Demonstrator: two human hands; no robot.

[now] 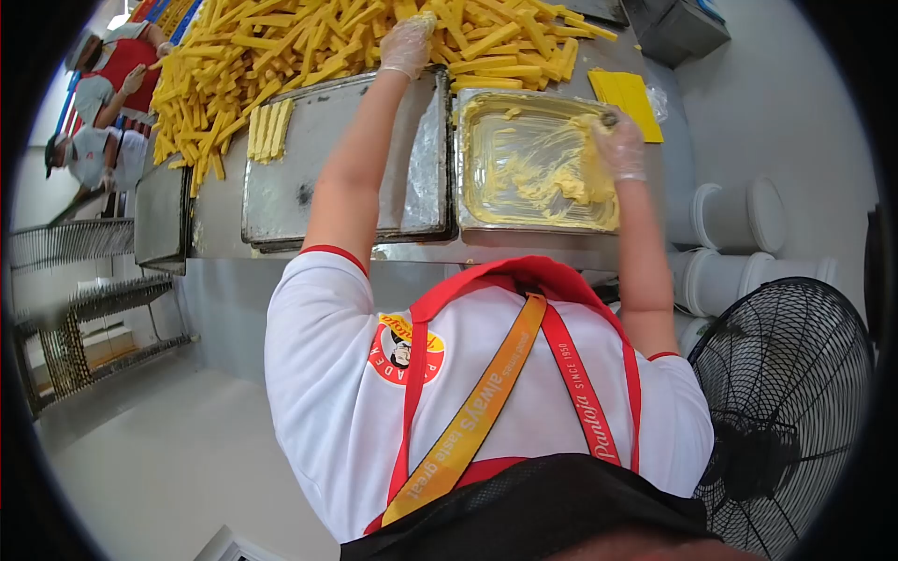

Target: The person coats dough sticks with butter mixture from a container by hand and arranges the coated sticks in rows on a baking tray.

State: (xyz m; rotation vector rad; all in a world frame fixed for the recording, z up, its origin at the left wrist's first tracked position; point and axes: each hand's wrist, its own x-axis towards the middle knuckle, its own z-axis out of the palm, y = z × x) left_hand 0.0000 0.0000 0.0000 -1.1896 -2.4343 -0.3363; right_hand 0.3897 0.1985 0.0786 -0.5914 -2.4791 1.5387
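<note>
My left hand [408,49], in a clear plastic glove, reaches over the dark metal baking tray [346,178] to a big heap of yellow sticks [299,37]. Its fingers look bunched and carry pale smears; what lies between them is hidden. My right hand [620,150], also gloved, is closed at the right rim of a shallow metal pan [538,224]. A small dark bit shows at its fingers, too unclear to name. Creamy yellow spread [561,182] coats the pan's bottom and sides. Several pale sticks [270,131] lie side by side on the baking tray's upper left corner.
Yellow sheets [629,101] lie right of the pan. White buckets [739,215] and a large black fan [790,421] stand at the right. Co-workers [117,84] are at the far left, near a metal rack [70,318]. Another dark tray [161,215] sits at the table's left end.
</note>
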